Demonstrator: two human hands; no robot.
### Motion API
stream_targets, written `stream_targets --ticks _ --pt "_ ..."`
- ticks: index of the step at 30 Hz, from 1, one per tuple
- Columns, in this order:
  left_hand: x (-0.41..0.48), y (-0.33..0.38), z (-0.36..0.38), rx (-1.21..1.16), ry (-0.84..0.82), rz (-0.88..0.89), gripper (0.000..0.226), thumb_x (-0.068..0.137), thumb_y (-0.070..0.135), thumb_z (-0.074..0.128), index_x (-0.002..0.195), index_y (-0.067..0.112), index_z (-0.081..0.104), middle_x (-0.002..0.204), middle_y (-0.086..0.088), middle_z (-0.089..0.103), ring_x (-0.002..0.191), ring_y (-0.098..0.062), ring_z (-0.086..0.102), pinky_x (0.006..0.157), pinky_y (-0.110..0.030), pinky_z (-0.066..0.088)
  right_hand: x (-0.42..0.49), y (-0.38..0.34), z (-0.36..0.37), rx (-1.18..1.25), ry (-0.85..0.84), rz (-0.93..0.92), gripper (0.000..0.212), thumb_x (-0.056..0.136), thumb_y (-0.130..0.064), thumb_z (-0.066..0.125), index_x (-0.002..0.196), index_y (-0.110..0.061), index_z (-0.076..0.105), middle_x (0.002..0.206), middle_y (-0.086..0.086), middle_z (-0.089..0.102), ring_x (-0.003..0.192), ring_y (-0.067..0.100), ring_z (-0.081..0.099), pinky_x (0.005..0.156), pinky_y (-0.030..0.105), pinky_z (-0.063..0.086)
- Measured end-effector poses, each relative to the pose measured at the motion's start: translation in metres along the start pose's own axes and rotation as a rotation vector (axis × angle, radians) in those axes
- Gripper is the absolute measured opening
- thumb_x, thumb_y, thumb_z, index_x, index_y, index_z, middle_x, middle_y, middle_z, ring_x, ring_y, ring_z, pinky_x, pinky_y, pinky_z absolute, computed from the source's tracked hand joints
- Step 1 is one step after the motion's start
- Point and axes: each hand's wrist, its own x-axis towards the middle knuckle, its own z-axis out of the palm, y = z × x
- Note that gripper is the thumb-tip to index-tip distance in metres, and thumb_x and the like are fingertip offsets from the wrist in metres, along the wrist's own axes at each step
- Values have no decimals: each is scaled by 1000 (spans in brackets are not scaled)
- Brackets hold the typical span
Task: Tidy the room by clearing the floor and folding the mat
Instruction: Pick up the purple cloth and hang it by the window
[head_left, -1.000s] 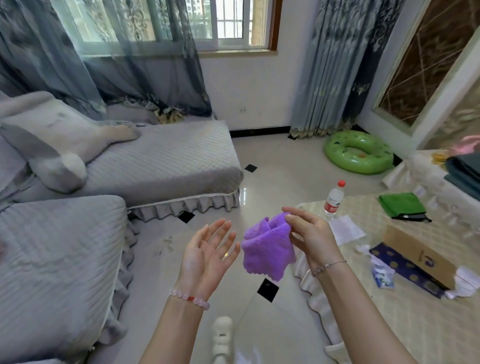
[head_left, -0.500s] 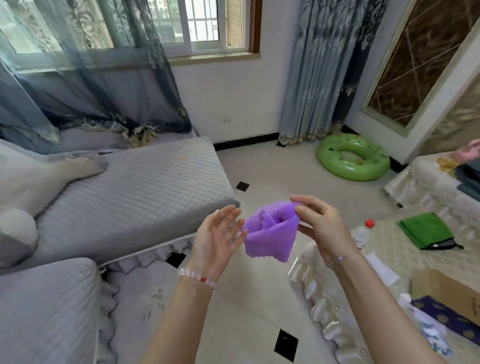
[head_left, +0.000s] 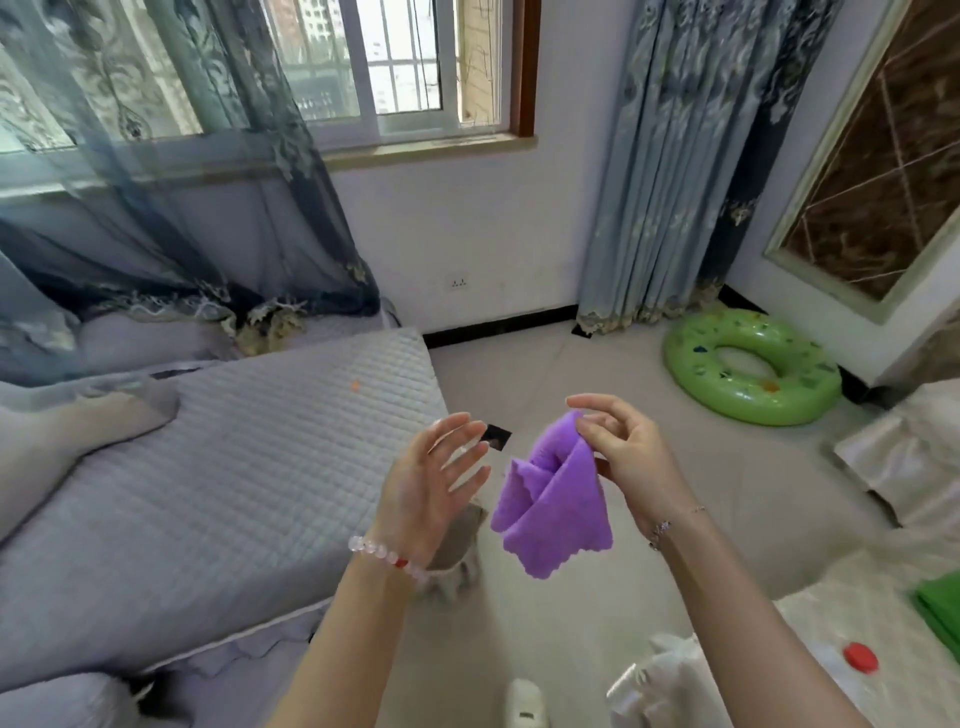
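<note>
Below the right hand (head_left: 621, 460) hangs a pinched purple cloth (head_left: 556, 512) (left hand (head_left: 434, 480) spread).

Nothing readable here, honestly: no text, label, brand, number or sign can be made out on anything in view. The coloured prints on the green swim ring (head_left: 753, 402), far right on the floor, are seen only as blurry blobs, and no letters can be told from them.
</note>
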Motion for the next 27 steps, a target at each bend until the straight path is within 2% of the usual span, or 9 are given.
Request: stream_targets --ticks 3,9,16,19,24,27 --pt "59 18 23 15 -1 8 28 96 24 39 98 11 64 94 -3 71 87 -20 64 84 -37 50 69 -16 -3 -25 -53 -39 21 93 -5 53 98 -22 66 74 -2 63 73 16 57 67 35 51" --pt "166 48 66 27 -36 23 26 97 22 39 99 11 63 94 -4 70 88 -22 63 92 -41 46 185 -38 -10 -42 -43 -96 24 95 -5 50 97 -23 66 80 -3 66 74 10 60 65 24 52" --pt "306 70 102 30 -70 -2 26 97 23 41 98 13 65 93 -1 72 86 -18 67 81 -35 52 318 -47 -25 -83 16 -89 26 94 -6 51 97 -26 66 70 -12 63 61 1 54 56 16 44" --pt "375 85 118 35 -90 -13 26 96 24 42 96 15 66 91 1 73 85 -18 67 81 -35 52 381 -57 -26 -83 13 -100 23 94 -5 52 98 -22 67 71 -7 59 55 -1 50 53 15 43" --pt "482 131 149 19 -77 -21 25 95 22 41 92 14 64 83 1 73 84 -21 64 86 -38 47 496 -90 -18 -53 0 -96 22 95 -7 51 97 -22 67 78 -2 64 66 9 53 57 21 46" --pt "537 161 165 45 -104 -7 24 94 20 41 91 14 64 85 -1 71 79 -20 64 80 -36 48 559 -109 -14 -2 12 -133 20 95 -8 50 100 -20 66 86 3 65 73 13 56 63 25 48"
